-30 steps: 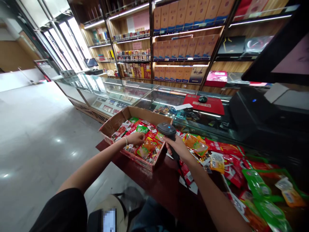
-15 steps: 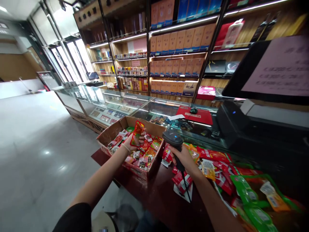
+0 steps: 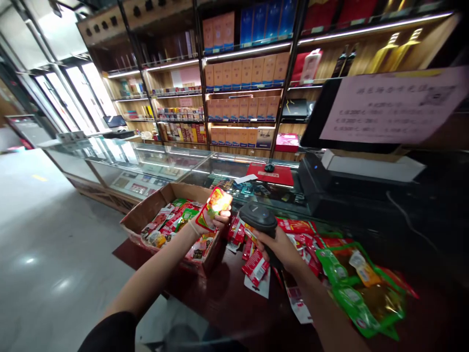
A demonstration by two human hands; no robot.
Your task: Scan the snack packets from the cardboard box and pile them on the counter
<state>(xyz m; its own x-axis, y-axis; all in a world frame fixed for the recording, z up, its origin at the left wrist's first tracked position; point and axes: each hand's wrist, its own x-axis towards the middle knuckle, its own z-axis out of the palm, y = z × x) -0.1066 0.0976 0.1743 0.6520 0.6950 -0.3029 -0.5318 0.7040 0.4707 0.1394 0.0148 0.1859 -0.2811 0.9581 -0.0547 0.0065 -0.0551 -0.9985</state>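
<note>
My left hand (image 3: 216, 221) is closed on a red and orange snack packet (image 3: 216, 204), held up above the right end of an open cardboard box (image 3: 146, 212) full of packets. My right hand (image 3: 280, 247) grips a black handheld barcode scanner (image 3: 258, 217) by its handle. The scanner's head sits just right of the raised packet and faces it, and the packet's upper part glows bright. Loose red and green snack packets (image 3: 348, 274) lie spread over the dark counter (image 3: 234, 303) to the right of my right hand.
A black checkout terminal (image 3: 330, 181) with a tilted screen and a paper notice (image 3: 392, 107) stands at the back right. Glass display cases (image 3: 146, 164) run to the left. Shelves of boxed goods (image 3: 245, 73) fill the back wall. Grey floor (image 3: 40, 244) lies on the left.
My left hand picked a packet out of the box and lifted it toward the scanner. My right hand kept the scanner. The view swung up and right.
</note>
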